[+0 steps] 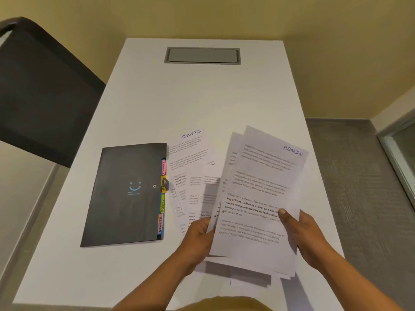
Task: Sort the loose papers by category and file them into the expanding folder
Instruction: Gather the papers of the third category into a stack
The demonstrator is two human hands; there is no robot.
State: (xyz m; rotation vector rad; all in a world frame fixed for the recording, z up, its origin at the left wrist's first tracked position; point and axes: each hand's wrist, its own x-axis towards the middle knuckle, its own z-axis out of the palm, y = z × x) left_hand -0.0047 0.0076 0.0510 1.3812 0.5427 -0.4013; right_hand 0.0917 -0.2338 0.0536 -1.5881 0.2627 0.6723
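My left grip (pixel 197 237) and right grip (pixel 303 234) both pinching the ADMIN-topped paper sheaf (pixel 258 194), SPORTS sheets (pixel 188 158) fanned on the worktop (pixel 202 97) beyond, closed expanding folder (pixel 125 194) at left

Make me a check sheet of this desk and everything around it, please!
Surface: white table, grey hatch set in at its far end.
Job's things: black folder closed, lying flat on the left, coloured tabs along its right edge; sheets spread beside it, one marked SPORTS; stack held above them, front page marked ADMIN.
Clutter: nothing seen.
Grippers: left hand grips the stack's left edge; right hand grips its right edge, thumb on the front.
Cables: nothing seen.
Surroundings: dark chair on the left, grey carpet on the right, yellow wall behind.
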